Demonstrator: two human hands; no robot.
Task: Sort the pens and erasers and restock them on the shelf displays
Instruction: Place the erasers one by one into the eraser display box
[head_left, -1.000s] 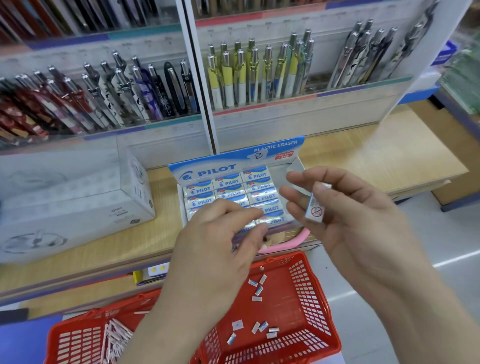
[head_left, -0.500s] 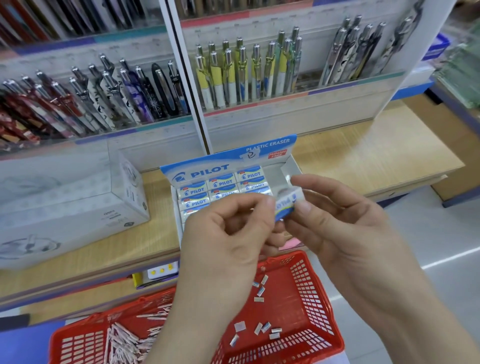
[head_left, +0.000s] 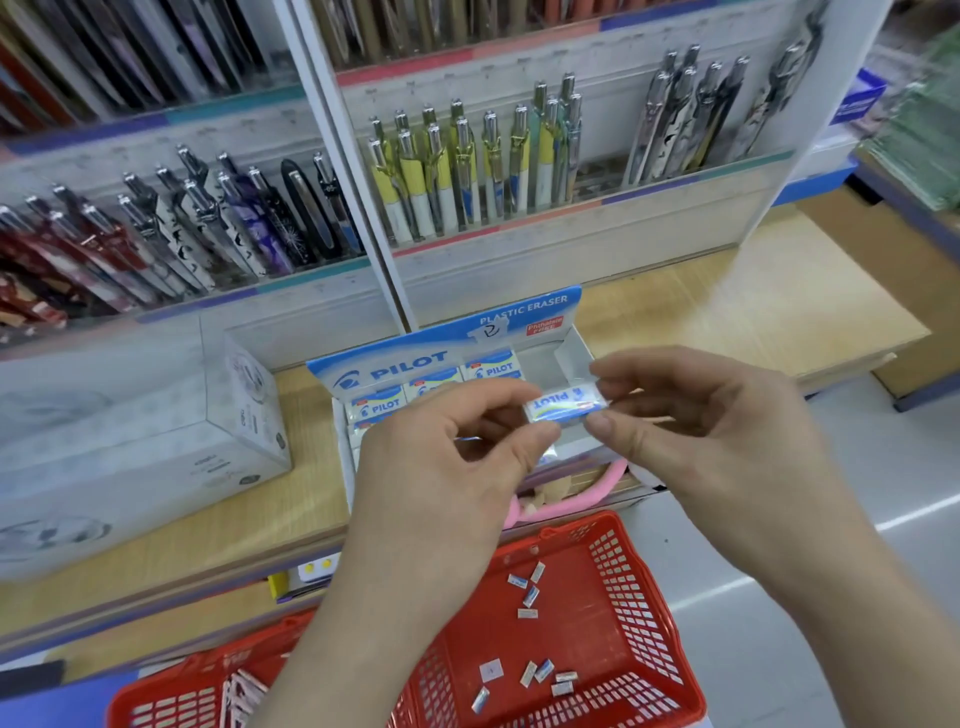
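Red basket (head_left: 649, 597) in front of the eraser box (head_left: 447, 332), loose erasers (head_left: 530, 597) inside. Left hand (head_left: 441, 493) and right hand (head_left: 727, 431) each pinch one end of a wrapped eraser (head_left: 563, 405), just above the box. Pens (head_left: 467, 171) racked behind the box.

Surface: pale wooden shelf (head_left: 753, 312)
Centre front: open Pilot eraser box (head_left: 410, 359)
Left: white carton (head_left: 156, 415)
Rear: pen racks (head_left: 571, 249)
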